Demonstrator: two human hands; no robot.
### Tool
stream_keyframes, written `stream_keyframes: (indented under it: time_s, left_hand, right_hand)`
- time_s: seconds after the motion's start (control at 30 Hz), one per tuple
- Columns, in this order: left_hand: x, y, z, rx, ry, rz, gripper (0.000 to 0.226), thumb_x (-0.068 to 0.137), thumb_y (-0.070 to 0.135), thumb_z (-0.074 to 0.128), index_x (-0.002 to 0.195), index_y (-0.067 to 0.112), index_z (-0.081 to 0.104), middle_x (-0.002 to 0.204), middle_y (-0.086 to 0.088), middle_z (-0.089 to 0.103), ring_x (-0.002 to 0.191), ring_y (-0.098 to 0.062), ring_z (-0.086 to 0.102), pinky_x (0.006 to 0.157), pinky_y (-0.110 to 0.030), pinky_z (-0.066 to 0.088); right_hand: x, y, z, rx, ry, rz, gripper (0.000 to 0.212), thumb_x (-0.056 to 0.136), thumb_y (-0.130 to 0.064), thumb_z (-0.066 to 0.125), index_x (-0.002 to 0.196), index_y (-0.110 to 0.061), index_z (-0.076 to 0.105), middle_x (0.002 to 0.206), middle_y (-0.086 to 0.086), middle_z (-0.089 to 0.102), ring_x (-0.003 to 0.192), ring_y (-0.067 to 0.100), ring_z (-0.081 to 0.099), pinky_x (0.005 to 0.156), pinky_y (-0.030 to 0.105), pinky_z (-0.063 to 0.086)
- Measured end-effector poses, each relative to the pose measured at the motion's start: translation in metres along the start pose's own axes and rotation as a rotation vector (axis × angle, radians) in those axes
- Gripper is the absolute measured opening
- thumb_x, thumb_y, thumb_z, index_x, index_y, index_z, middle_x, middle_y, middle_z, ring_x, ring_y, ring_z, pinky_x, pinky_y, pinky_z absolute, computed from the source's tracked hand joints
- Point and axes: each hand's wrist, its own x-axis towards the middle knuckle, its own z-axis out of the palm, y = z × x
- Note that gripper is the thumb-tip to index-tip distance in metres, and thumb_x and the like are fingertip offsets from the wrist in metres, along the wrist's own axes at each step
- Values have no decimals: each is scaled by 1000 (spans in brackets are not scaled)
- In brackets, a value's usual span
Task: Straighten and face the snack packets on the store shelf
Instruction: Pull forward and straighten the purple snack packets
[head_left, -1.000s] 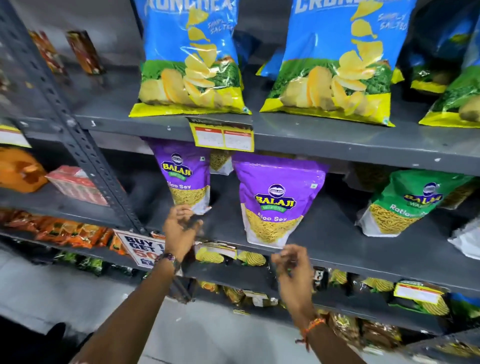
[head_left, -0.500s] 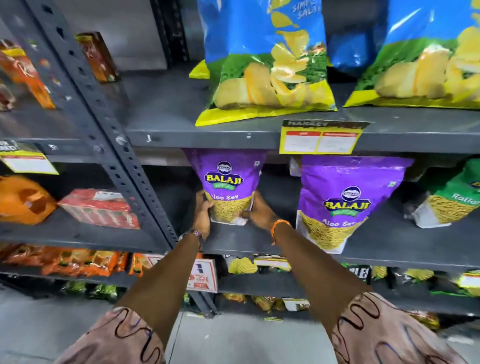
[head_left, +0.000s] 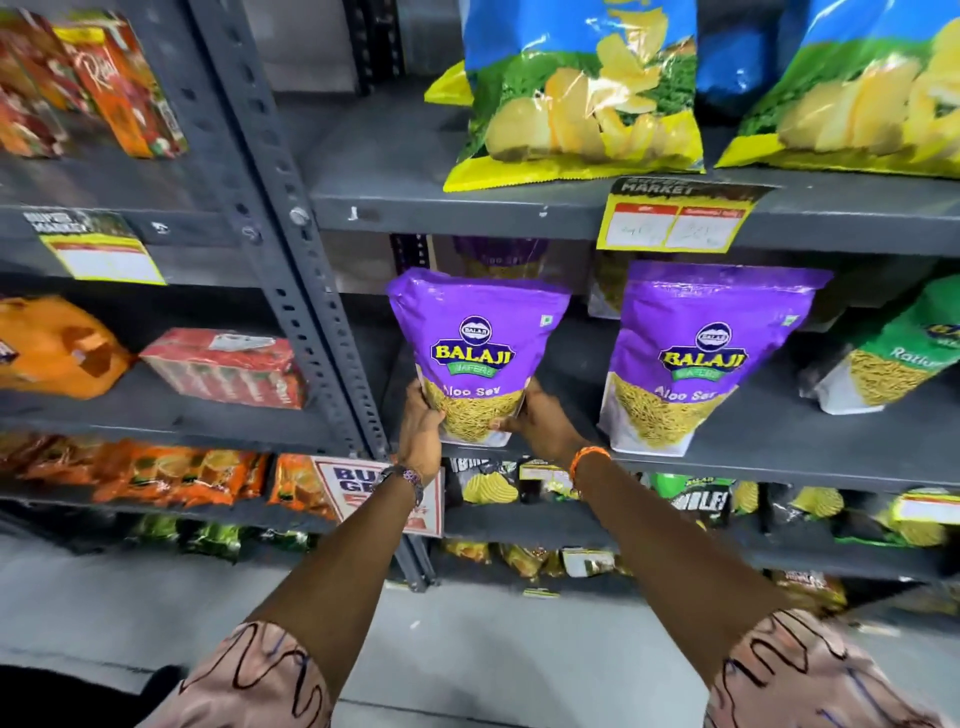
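A purple Aloo Sev packet (head_left: 475, 332) stands upright at the front left of the middle grey shelf (head_left: 779, 467), label facing out. My left hand (head_left: 420, 426) grips its lower left corner and my right hand (head_left: 540, 423) grips its lower right corner. A second purple Aloo Sev packet (head_left: 696, 353) stands to its right, apart from it, tilted slightly. Another purple packet (head_left: 501, 254) shows behind, mostly hidden. A green Ratlami packet (head_left: 893, 353) leans at the far right.
Large blue chips bags (head_left: 576, 88) sit on the shelf above, with a yellow price tag (head_left: 675, 221) on its edge. A slotted steel upright (head_left: 291, 249) stands left of my hands. Red and orange packs (head_left: 223, 366) fill the left bay. Small packets line the lower shelves (head_left: 701, 499).
Both hands closed on the left purple packet and drew it forward to the shelf front; it now stands larger and closer. My view shifted left and nearer the shelf.
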Motion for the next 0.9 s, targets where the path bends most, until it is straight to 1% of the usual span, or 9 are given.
stream_keyframes:
  time_s: [0.13, 0.27, 0.37, 0.43, 0.53, 0.63, 0.7, 0.8, 0.9]
  left_hand:
    - [-3, 2, -3, 43, -23, 5, 56, 63, 15, 45, 119, 13, 48, 105, -2, 59, 96, -17, 55, 90, -40, 44]
    - [3, 2, -3, -3, -43, -28, 59, 64, 14, 43, 122, 7, 44, 88, 5, 59, 66, 13, 59, 76, -31, 43]
    - [6, 3, -2, -19, -44, -51, 54, 65, 15, 43, 119, 16, 42, 89, 5, 59, 64, 17, 59, 69, -17, 48]
    - [6, 3, -3, 4, -44, -57, 57, 65, 18, 44, 123, 15, 42, 96, -1, 60, 75, 9, 62, 79, -25, 50]
    - [4, 5, -4, 20, -75, -54, 69, 66, 18, 47, 134, 7, 39, 113, -8, 58, 102, -22, 56, 104, -51, 43]
    - [-5, 8, -1, -122, -53, -54, 88, 66, 10, 50, 149, 4, 24, 149, -15, 44, 136, -29, 44, 118, -53, 32]
    - [-18, 8, 2, -222, -6, -65, 96, 68, 7, 49, 156, 10, 11, 163, -12, 24, 150, -27, 28, 122, -45, 27]
    - [-57, -3, 17, -294, 60, -20, 88, 74, 9, 47, 157, 13, 15, 162, 4, 27, 149, -11, 30, 124, -39, 23]
    - [-107, -14, 57, -249, 121, 82, 76, 76, 6, 46, 151, 14, 34, 154, 13, 40, 144, -1, 36, 124, -34, 23]
  right_hand:
    - [-5, 0, 3, -48, 20, -37, 81, 75, -12, 81, 143, -14, 36, 127, 7, 68, 118, 19, 62, 106, 43, 50]
    - [-1, -2, 1, -34, -9, -47, 75, 78, -11, 78, 142, -15, 38, 126, 4, 68, 117, 18, 62, 106, 39, 50]
    - [1, -3, 2, -34, -14, -57, 73, 80, -12, 77, 141, -16, 37, 120, -4, 65, 114, 14, 60, 104, 34, 50]
    - [2, -4, 2, -33, -19, -62, 74, 80, -12, 77, 142, -16, 36, 122, -2, 66, 115, 15, 60, 104, 35, 50]
    - [2, -3, 0, -29, -25, -57, 74, 81, -12, 75, 143, -16, 35, 130, 6, 66, 119, 20, 61, 106, 40, 50]
    - [-5, -8, 0, -26, -15, -48, 77, 81, -14, 76, 143, -16, 31, 133, 6, 64, 121, 21, 60, 107, 45, 49]
    - [-19, -10, -5, 7, -2, -52, 83, 79, -11, 77, 145, -16, 26, 140, 5, 58, 128, 24, 56, 108, 46, 48]
    - [-62, 0, -20, 136, -30, -80, 91, 83, -4, 72, 154, -20, 18, 155, -9, 33, 145, 11, 32, 119, 32, 33]
    - [-126, 25, -63, 259, 75, -92, 60, 87, 3, 64, 137, -27, 48, 144, 2, 53, 133, 5, 50, 105, 19, 47]
